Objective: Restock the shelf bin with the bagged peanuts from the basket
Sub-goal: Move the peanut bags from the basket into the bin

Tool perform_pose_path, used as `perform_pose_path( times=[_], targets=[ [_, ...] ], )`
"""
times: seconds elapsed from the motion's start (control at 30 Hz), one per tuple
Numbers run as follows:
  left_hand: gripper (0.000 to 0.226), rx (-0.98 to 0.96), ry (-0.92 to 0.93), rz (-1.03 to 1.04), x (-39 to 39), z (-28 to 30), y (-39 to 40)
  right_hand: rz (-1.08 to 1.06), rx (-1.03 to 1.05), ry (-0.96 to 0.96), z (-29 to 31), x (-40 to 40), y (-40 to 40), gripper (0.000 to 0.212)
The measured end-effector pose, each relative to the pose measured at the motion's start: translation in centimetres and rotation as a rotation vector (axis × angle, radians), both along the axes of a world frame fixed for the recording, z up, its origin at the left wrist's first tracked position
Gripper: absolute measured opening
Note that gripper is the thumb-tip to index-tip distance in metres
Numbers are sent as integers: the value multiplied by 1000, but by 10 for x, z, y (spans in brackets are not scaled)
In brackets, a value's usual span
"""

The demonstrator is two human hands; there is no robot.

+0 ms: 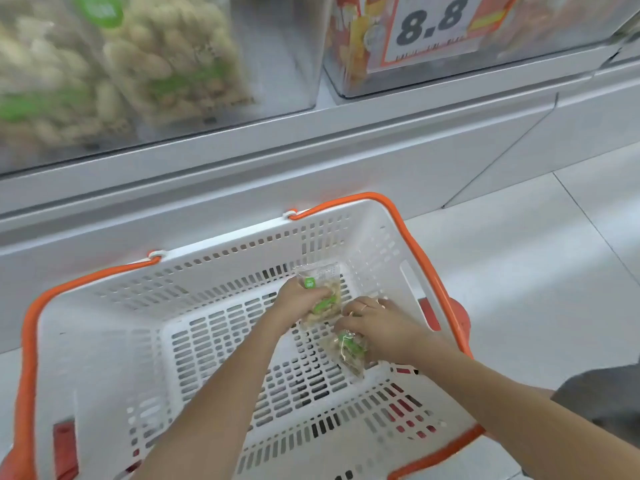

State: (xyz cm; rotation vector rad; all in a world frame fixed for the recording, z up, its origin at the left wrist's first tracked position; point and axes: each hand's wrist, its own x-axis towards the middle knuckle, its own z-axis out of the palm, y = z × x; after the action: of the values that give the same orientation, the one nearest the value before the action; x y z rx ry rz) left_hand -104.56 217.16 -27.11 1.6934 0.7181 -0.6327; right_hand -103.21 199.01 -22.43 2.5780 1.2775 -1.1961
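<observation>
A white slotted basket (104, 341) with orange handles sits on the floor below the shelf. Both my hands reach into its far right corner. My left hand (298, 303) grips a clear bag of peanuts (323, 296) with green labels, its top edge sticking up past my fingers. My right hand (374, 327) is closed on a second bag of peanuts (349, 353) that lies against the basket bottom. Above left, the clear shelf bin (284, 64) holds several bags of peanuts (162, 60), seen blurred through its front wall.
To the right of the peanut bin stands another clear bin (519, 60) with orange packs and a price card reading 8.8 (433, 22). A white shelf ledge (311, 147) runs between bins and basket. Pale floor tiles (519, 271) lie to the right.
</observation>
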Motion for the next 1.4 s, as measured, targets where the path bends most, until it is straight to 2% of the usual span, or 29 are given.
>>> perform_pose_path(
  times=[0.1, 0.2, 0.3, 0.37, 0.47, 0.53, 0.6, 0.7, 0.73, 0.8, 0.83, 0.87, 0.9, 0.97, 1.1, 1.13, 1.23, 1.33, 1.4],
  targets=[
    [52, -32, 69, -100, -7, 33, 33, -81, 202, 26, 32, 0, 17, 68],
    [68, -83, 57, -157, -14, 75, 57, -45, 385, -45, 70, -2, 37, 65],
    [52, -380, -26, 4, -27, 136, 66, -2, 466, -127, 113, -4, 55, 63],
    [58, -514, -49, 72, -42, 173, 75, -11, 548, -143, 146, -7, 64, 65],
    [62, -678, -142, -2, -69, 223, 83, -68, 677, -82, 196, -13, 73, 69],
    [68, -611, -225, -40, -86, 244, 81, -83, 733, -37, 223, -17, 78, 81],
    [65, -473, -292, -21, -99, 263, 76, -101, 758, -74, 243, -22, 82, 96],
    [57, -389, -378, 95, -114, 283, 80, -299, 838, -25, 263, -32, 83, 101],
    [53, -380, -406, 156, -118, 289, 85, -414, 884, 87, 269, -35, 84, 97],
    [57, -368, -460, 202, -124, 302, 93, -683, 938, 543, 282, -44, 85, 84],
    [63, -359, -481, 196, -126, 307, 97, -760, 925, 770, 287, -48, 88, 76],
    [68, -347, -500, 183, -128, 311, 99, -776, 922, 896, 289, -52, 91, 70],
    [68, -329, -516, 166, -130, 315, 99, -768, 919, 906, 287, -54, 94, 69],
    [66, -287, -541, 179, -132, 316, 98, -791, 946, 782, 280, -59, 104, 68],
    [62, -210, -564, 410, -128, 321, 99, -917, 1102, 655, 279, -57, 128, 27],
    [60, -201, -575, 456, -127, 323, 102, -917, 1124, 635, 281, -53, 132, 26],
    [62, -150, -637, 503, -121, 334, 115, -881, 1167, 618, 290, -42, 146, 46],
    [62, -60, -728, 559, -114, 351, 132, -889, 1261, 596, 300, -28, 156, 38],
    [58, 30, -839, 595, -109, 367, 152, -915, 1374, 495, 315, -12, 163, 41]
  ],
)
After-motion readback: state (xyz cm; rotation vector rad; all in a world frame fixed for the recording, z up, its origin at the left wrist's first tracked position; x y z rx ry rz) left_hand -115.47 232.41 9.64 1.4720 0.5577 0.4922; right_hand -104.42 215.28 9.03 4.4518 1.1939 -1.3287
